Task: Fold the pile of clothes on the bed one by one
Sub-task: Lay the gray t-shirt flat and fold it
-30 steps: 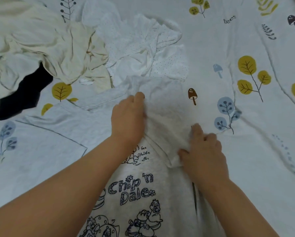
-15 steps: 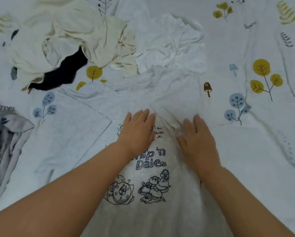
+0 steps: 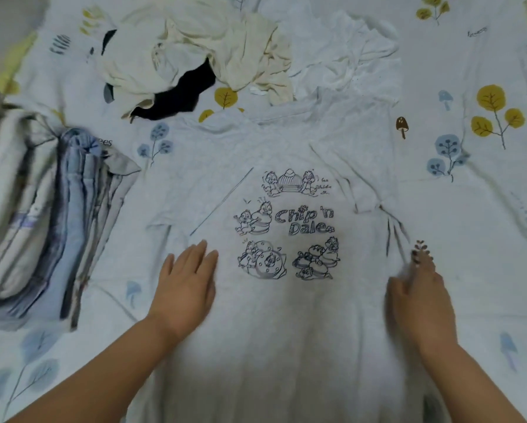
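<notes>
t-shirt [image 3: 286, 315]: soft gray jersey cloth, matt, a bit heathered, dark line-art print on the chest
bed sheet [image 3: 485, 239]: smooth matt cotton-looking cloth, leaf and mushroom print, lightly creased
cream clothes [image 3: 195, 47]: thin crumpled cloth, matt
black garment [image 3: 179, 99]: matt dark cloth
folded stack [image 3: 51, 215]: striped woven-looking cloth

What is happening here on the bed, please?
A person is folding clothes on a bed with a tree-patterned sheet. A light grey printed cotton T-shirt lies spread out, print side up. The left hand rests flat on it beside the print, and the right hand is at its right edge, too blurred to judge. A crumpled pile of cream, white and black garments waits behind.
</notes>
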Demonstrator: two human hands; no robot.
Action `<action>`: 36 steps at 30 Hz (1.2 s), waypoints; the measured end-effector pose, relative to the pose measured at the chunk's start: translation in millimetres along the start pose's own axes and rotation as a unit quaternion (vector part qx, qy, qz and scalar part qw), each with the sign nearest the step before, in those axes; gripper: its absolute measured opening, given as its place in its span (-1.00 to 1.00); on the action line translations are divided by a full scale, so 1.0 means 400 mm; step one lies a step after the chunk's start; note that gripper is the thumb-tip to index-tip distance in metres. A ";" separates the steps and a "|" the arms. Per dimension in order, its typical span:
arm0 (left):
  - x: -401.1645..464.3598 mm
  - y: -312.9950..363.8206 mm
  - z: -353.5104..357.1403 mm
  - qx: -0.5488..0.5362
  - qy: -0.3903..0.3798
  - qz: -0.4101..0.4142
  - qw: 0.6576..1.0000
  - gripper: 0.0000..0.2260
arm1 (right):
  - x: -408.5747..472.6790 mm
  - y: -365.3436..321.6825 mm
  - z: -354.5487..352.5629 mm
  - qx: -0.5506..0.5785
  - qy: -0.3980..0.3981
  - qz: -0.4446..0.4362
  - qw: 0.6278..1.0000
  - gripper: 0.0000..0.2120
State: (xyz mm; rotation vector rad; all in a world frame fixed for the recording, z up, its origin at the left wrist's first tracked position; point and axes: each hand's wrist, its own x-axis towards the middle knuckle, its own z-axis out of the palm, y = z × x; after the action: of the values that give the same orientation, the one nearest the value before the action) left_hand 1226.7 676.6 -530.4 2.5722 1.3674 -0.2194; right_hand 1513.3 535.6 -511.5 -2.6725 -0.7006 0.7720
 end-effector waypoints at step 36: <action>0.192 -0.091 -0.188 -0.769 0.067 -0.340 0.537 -0.61 | 0.139 -0.123 -0.118 0.483 -0.078 0.106 0.866 -0.45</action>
State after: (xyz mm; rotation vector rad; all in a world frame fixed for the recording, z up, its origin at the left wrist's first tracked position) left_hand 1241.4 777.5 -480.5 0.5230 1.3769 0.7630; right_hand 1562.4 600.3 -477.8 -1.7720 0.0151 1.0425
